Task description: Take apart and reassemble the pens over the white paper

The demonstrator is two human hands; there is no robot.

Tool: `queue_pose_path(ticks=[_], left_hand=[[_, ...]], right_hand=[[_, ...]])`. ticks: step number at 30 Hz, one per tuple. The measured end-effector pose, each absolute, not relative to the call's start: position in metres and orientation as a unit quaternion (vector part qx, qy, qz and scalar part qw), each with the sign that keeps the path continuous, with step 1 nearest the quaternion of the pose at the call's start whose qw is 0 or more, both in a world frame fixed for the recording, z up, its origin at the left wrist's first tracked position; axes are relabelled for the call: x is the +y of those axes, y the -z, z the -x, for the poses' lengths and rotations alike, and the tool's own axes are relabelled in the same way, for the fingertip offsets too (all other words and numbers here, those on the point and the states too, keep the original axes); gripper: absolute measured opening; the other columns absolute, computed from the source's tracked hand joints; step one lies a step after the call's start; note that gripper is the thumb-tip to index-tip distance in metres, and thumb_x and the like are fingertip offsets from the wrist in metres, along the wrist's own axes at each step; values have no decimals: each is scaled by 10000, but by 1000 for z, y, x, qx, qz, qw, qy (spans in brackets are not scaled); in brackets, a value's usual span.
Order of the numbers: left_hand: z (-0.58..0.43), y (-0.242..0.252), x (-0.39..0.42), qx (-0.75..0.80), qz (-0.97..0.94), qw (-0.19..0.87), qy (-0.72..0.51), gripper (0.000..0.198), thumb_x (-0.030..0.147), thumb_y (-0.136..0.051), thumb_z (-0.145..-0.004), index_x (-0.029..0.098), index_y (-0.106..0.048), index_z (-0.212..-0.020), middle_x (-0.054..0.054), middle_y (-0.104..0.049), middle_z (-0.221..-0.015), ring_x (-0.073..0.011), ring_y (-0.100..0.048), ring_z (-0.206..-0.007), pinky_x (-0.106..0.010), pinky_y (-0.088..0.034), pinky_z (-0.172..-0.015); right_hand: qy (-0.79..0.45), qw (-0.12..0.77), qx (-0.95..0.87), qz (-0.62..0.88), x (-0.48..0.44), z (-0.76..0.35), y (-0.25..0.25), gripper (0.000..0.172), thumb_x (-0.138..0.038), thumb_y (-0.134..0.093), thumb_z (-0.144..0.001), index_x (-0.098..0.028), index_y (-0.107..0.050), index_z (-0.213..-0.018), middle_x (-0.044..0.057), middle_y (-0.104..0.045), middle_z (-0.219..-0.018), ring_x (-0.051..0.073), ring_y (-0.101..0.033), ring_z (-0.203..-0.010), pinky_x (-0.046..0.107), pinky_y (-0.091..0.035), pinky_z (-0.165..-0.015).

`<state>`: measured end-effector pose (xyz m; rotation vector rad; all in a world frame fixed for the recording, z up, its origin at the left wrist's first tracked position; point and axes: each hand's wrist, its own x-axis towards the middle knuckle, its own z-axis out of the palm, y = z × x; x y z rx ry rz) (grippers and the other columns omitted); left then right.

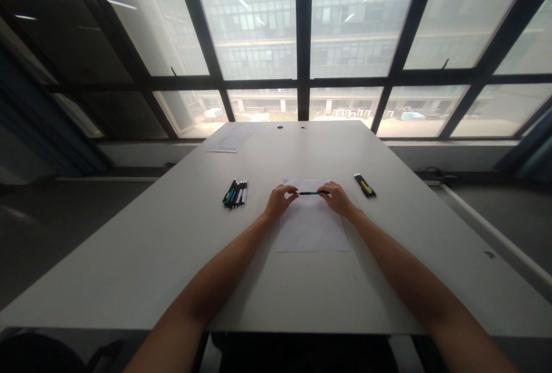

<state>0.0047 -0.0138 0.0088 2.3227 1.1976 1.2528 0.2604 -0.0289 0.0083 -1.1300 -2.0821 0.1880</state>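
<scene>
1. From where I'm standing, the dark pen [308, 193] with the teal-green section is held level, crosswise, over the upper part of a white sheet of paper [311, 230] on the white table [129, 264].
2. The left hand [279, 200] looks pinched on the pen's left end, thumb and fingers brought together there. I can't make out exactly how much of the tip they cover.
3. The right hand [338, 199] is clamped on the other end, its thumb and fingers closed round the barrel, leaving the middle bare between the two hands.
4. I'd judge it very light, so a fingertip pinch should carry it easily.
5. The barrel looks straight and stiff, probably plastic; it shouldn't sag, though hard bending could crack it.
6. Being slim and likely smooth, it could roll or twist in a loose pinch. For one hand, I'd take the barrel near its middle; for two, an end each, as here, keeps it steady.
7. Off to the left lies a larger group of pens [235, 193], to the right a smaller group of pens [365, 185], both clear of the paper.
</scene>
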Motion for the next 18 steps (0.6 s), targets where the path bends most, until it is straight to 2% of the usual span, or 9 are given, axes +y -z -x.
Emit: queue_pose_path(ticks=[10,18], left_hand=[[-5,-10,-15,405,-811,123,-405,136,320,-680,-847,232,-754,-921,-38,-742,-865,-187,-651,-832,-333,-505,-814],[-4,-11,-16,407,-791,142,-434,196,280,-731,-797,228,-726,-986,-25,-719,-837,-168,-646,-806,-317,-512,-797]], right_hand=[[-77,386,-811,434,-30,-258,-10,139,-185,-595,-875,-226,-714,-934,57,-713,-929,220,-601,-938,372,-432,-882],[-91,387,-816,419,-33,-256,-10,151,-186,-579,-879,-222,-714,-938,57,-711,-920,221,-596,-926,370,-443,-886]])
